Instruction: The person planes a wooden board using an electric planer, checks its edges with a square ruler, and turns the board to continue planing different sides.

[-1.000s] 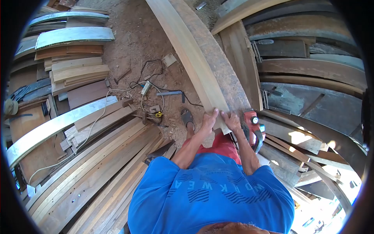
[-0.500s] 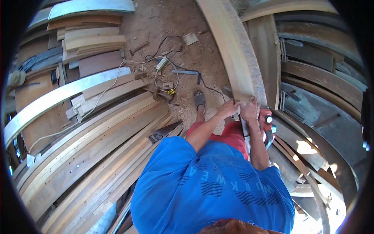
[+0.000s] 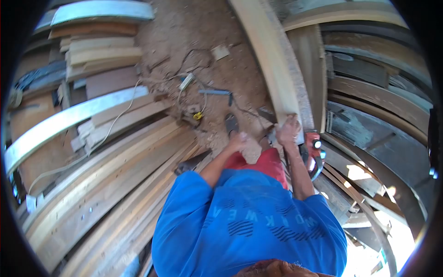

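Observation:
A long pale wooden board (image 3: 270,55) runs away from me, its near end by my legs. My right hand (image 3: 288,130) rests on that near end, fingers curled against the wood. Away from the board, my left hand (image 3: 237,141) hangs in front of my red shorts with nothing visible in it; motion blurs its fingers. Just right of my right hand sits a red and black power tool (image 3: 314,147), partly hidden by the board end and my forearm.
Stacked planks (image 3: 115,171) fill the left side, with a handsaw (image 3: 191,161) lying on them. On the dirt floor are a power strip (image 3: 186,81), cables, a yellow item (image 3: 198,115) and a blue-grey bar (image 3: 214,92). More timber (image 3: 378,90) lies at right.
My left hand has come off the board's near end and moved left toward my body. My right hand stays at the board end, shifted slightly left in view.

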Demonstrator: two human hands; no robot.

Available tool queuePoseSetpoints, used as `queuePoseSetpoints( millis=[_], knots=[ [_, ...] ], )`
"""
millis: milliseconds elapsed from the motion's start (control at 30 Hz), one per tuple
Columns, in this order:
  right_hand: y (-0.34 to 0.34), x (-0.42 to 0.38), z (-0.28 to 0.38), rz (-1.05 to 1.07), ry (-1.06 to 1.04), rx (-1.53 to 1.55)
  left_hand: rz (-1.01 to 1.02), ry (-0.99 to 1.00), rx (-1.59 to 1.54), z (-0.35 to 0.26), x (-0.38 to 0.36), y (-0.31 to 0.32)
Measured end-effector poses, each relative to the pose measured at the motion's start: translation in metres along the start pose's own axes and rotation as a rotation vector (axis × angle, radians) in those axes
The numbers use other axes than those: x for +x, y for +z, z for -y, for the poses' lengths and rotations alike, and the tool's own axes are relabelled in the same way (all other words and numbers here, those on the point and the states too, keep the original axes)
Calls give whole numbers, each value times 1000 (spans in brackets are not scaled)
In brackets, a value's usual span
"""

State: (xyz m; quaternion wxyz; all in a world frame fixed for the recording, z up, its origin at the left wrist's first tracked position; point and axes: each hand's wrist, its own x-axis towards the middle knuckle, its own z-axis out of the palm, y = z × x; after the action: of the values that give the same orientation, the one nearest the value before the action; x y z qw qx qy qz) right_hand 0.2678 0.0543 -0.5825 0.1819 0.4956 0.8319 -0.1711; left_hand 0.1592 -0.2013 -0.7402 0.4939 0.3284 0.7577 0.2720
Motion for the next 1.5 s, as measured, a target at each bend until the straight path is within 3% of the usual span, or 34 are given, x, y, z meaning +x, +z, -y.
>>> queuePoseSetpoints(
  millis=[33,67,133,200,300,333,400,433,467,500,533,633,733,833,900,967,1033,1167,1233,1300,1400,1467,1500],
  knots=[
    [2,7,5,-53,-13,-10,-24,-175,10,27,-1,0],
    [-5,14,12,-101,-51,-11,-15,-256,-70,-4,-21,-38],
    [-17,38,26,-155,-99,-37,29,-159,90,58,-43,-57],
    [-26,74,42,-163,-117,-85,9,-321,47,117,-53,-69],
    [-42,122,67,-224,-209,-45,-172,-761,-433,215,-41,-71],
    [-44,140,76,-217,-206,-83,-234,-782,-504,242,-33,-69],
    [-41,181,88,-214,-207,-88,-372,-288,-143,249,-31,-83],
    [-46,188,98,-252,-189,-54,-401,-298,-102,259,-25,-84],
    [-21,216,86,-407,-304,-49,-429,-309,-61,268,-19,-85],
    [-20,223,95,-464,-287,-54,-423,-549,-167,282,-1,-82],
    [-23,224,104,-478,-232,-92,-441,-597,-254,279,4,-91],
    [-30,223,106,-497,-226,-183,-422,-866,-369,210,18,-160],
    [-34,224,104,-469,-334,-132,-356,-972,-361,313,60,-122],
    [-36,227,101,-430,-373,-161,-484,-1007,-316,331,83,-122],
    [-40,229,103,-398,-453,-69,-537,-1057,-438,397,106,-91],
    [-40,229,104,-390,-403,0,-770,-852,-284,413,126,-87],
    [-42,233,100,-365,-480,-54,-596,-1028,-693,437,148,-93],
    [-45,238,80,-283,-393,100,-784,-1011,-767,499,185,-66],
    [-45,242,61,-264,-378,118,-671,-1156,-798,492,194,-81],
    [-51,242,40,-271,-371,147,-740,-1200,-303,536,204,-59],
    [-70,243,19,-329,-379,199,-881,-1054,-10,501,190,-38],
    [-48,234,79,-378,-402,81,-803,-980,-417,459,170,-30],
    [-40,231,100,-394,-415,37,-898,-973,-711,447,163,-8]
  ],
)
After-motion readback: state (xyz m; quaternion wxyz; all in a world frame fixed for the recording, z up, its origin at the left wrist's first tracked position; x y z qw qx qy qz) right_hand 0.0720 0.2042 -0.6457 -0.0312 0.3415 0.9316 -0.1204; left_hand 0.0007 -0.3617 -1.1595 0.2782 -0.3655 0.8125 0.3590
